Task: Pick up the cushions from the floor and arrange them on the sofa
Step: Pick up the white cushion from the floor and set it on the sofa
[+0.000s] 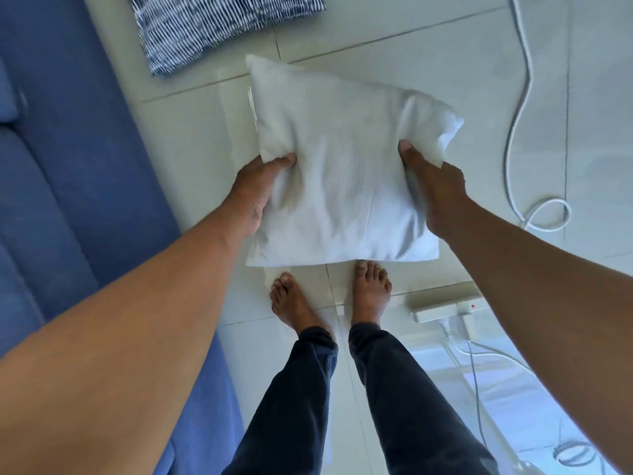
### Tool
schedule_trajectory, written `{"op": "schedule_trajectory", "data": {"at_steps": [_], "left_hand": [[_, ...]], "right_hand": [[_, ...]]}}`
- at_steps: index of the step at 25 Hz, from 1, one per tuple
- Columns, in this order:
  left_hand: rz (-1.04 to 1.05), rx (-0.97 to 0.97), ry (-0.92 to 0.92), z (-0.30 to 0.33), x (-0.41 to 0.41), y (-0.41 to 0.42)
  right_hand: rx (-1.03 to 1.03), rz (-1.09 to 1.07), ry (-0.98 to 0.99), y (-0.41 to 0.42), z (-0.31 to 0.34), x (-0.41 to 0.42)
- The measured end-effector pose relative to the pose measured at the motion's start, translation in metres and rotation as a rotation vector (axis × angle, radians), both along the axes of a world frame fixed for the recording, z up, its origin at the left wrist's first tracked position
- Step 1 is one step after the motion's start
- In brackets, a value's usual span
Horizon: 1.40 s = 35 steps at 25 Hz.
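A plain white cushion (342, 173) hangs above the tiled floor in front of my bare feet. My left hand (257, 190) grips its left edge, thumb pressed into the fabric. On the right edge, my right hand (435, 193) does the same. A second cushion with a blue-and-white streaked pattern (212, 25) lies flat on the floor farther ahead, near the sofa's front. The blue sofa (68, 166) runs along the left side of the view, its seat beside my left arm.
A white cable (524, 97) snakes and loops across the tiles at the right. A white power strip (442, 308) lies on the floor by my right foot, with more cords trailing toward the lower right. Pale tiles cover the floor.
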<state>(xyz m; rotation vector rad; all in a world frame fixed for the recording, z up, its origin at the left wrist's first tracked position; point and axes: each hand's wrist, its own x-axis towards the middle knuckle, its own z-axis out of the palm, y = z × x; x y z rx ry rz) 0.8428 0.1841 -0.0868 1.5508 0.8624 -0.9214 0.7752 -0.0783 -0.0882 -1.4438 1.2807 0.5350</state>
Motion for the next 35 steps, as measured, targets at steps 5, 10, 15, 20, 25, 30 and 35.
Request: {"op": "schedule_trajectory", "data": {"at_steps": [5, 10, 15, 20, 25, 30, 35], "left_hand": [[0.089, 0.015, -0.055, 0.125, -0.001, 0.007], [0.176, 0.025, -0.085, 0.269, -0.012, 0.032], [0.248, 0.017, -0.207, 0.411, -0.034, 0.061], [0.352, 0.045, -0.364, 0.502, -0.055, 0.106], [0.487, 0.074, -0.459, 0.546, -0.068, 0.161], [0.630, 0.092, -0.481, 0.567, -0.075, 0.243], [0.826, 0.134, -0.450, 0.569, -0.108, 0.322]], "right_hand": [[-0.007, 0.056, -0.036, -0.001, 0.121, 0.013], [-0.074, 0.193, -0.170, 0.019, 0.261, 0.035], [-0.125, 0.346, -0.304, 0.045, 0.399, 0.055], [-0.156, 0.489, -0.439, 0.093, 0.494, 0.076], [-0.127, 0.643, -0.518, 0.166, 0.549, 0.108], [-0.083, 0.767, -0.551, 0.261, 0.573, 0.131], [-0.066, 0.990, -0.594, 0.378, 0.582, 0.153]]}}
